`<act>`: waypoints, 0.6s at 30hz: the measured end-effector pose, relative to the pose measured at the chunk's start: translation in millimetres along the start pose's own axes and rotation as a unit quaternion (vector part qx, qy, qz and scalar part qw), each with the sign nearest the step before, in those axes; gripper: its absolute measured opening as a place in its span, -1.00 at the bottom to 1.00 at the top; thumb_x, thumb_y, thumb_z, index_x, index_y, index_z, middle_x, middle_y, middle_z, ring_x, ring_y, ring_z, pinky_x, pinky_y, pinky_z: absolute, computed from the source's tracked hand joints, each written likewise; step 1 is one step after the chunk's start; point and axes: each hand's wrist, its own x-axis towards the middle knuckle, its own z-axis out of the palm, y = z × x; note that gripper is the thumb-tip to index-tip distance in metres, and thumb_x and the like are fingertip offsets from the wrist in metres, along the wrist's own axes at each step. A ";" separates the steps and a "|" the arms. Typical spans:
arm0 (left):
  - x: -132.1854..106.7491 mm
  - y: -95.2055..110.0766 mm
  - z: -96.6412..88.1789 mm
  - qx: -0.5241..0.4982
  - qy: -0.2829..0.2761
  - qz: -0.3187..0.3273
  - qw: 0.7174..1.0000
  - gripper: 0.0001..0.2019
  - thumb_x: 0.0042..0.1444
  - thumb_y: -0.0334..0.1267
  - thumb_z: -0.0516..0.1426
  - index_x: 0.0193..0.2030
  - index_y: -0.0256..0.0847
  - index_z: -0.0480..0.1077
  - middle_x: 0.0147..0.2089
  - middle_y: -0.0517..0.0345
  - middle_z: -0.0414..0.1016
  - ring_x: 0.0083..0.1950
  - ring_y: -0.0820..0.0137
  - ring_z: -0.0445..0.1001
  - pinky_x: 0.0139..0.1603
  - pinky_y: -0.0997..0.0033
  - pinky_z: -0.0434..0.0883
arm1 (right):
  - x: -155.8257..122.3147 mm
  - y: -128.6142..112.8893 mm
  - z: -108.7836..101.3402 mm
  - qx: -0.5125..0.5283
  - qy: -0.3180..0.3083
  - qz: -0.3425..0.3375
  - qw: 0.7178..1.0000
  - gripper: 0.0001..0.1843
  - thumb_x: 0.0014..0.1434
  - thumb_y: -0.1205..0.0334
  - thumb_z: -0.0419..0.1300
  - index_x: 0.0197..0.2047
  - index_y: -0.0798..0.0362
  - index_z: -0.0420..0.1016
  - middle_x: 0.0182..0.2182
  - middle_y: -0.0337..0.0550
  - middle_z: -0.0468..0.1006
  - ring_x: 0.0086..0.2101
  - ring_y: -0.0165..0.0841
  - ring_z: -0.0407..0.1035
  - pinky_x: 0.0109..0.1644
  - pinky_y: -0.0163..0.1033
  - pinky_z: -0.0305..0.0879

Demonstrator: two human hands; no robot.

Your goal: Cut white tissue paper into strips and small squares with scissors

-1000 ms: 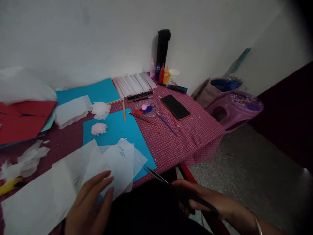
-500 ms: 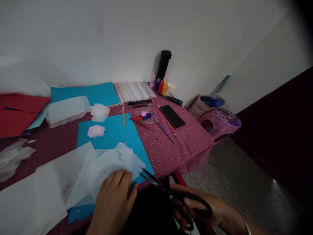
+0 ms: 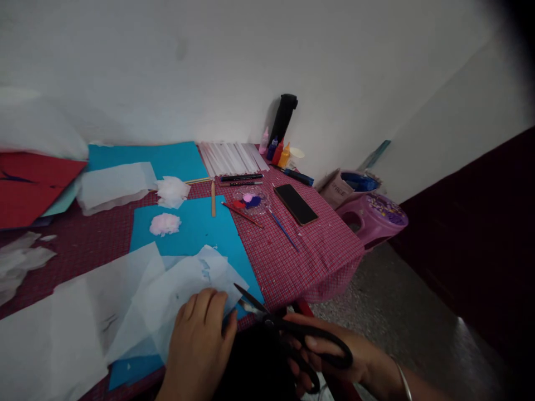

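Observation:
My right hand (image 3: 321, 348) has its thumb and fingers through the handles of black-handled scissors (image 3: 288, 328). Their blades are apart at the front edge of the table, pointing left at the corner of a thin white paper sheet (image 3: 196, 275). One blade lies above the paper, while the other is partly hidden. My left hand (image 3: 200, 334) is on the sheet just left of the blades, its fingers bent over the paper and its thumb close to the edge. Overlapping white sheets (image 3: 79, 317) extend to the left, partly over a blue sheet (image 3: 196, 220).
A pink crumpled paper puff (image 3: 165, 224) and a white one (image 3: 172, 192) lie farther back. To the right are a paint palette (image 3: 251, 200), a phone (image 3: 296, 204), brushes and small paint bottles (image 3: 279, 153). A pink stool (image 3: 376, 217) stands beyond the table's right edge.
The scissors have shifted slightly left, and their blades now reach over the paper's corner and look wider apart. My left hand stays on the paper. The view has tilted a little.

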 end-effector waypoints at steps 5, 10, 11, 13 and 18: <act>2.0 -0.6 1.6 -0.023 0.024 0.031 0.999 -0.88 0.18 -0.46 0.03 -0.31 -0.22 0.36 -0.35 0.06 0.43 -0.29 0.21 0.37 -0.25 0.19 0.31 | -4.1 -8.9 8.4 -0.082 0.016 0.003 0.997 -0.30 0.08 -0.15 0.27 0.15 0.11 0.26 -0.29 -0.12 0.43 -0.38 -0.42 0.38 -0.29 -0.31 0.24; -0.1 3.2 2.6 -0.032 0.059 0.114 0.991 -0.80 0.21 -0.52 -0.02 -0.20 -0.32 0.42 -0.32 0.03 0.51 -0.24 0.21 0.39 -0.20 0.19 0.29 | 0.2 -20.5 27.3 -0.192 0.024 -0.002 0.981 -0.25 0.05 -0.12 0.31 0.21 -0.01 0.22 -0.18 -0.15 0.35 -0.26 -0.38 0.27 -0.17 -0.26 0.22; -0.5 4.6 3.7 -0.036 0.055 0.124 0.990 -0.79 0.22 -0.52 -0.02 -0.20 -0.34 0.43 -0.32 0.02 0.52 -0.23 0.20 0.40 -0.20 0.18 0.28 | 1.1 -21.5 31.3 -0.198 0.034 -0.003 0.980 -0.25 0.03 -0.12 0.32 0.21 -0.02 0.23 -0.19 -0.16 0.34 -0.27 -0.39 0.25 -0.18 -0.27 0.22; -0.6 7.8 6.4 -0.047 0.050 0.127 0.989 -0.78 0.23 -0.51 -0.03 -0.21 -0.35 0.45 -0.33 0.01 0.52 -0.25 0.21 0.40 -0.20 0.18 0.28 | 2.6 -21.2 38.3 -0.207 0.062 -0.010 0.976 -0.28 0.06 -0.12 0.30 0.20 -0.03 0.23 -0.24 -0.20 0.32 -0.32 -0.42 0.22 -0.23 -0.29 0.20; 4.6 16.3 10.5 -0.059 0.037 0.124 0.990 -0.74 0.25 -0.50 -0.05 -0.26 -0.32 0.46 -0.38 0.04 0.49 -0.30 0.24 0.39 -0.24 0.21 0.27 | 3.2 -11.4 45.9 -0.203 0.107 -0.022 0.973 -0.37 0.12 -0.04 0.25 0.18 -0.02 0.19 -0.38 -0.31 0.24 -0.46 -0.50 0.08 -0.39 -0.36 0.07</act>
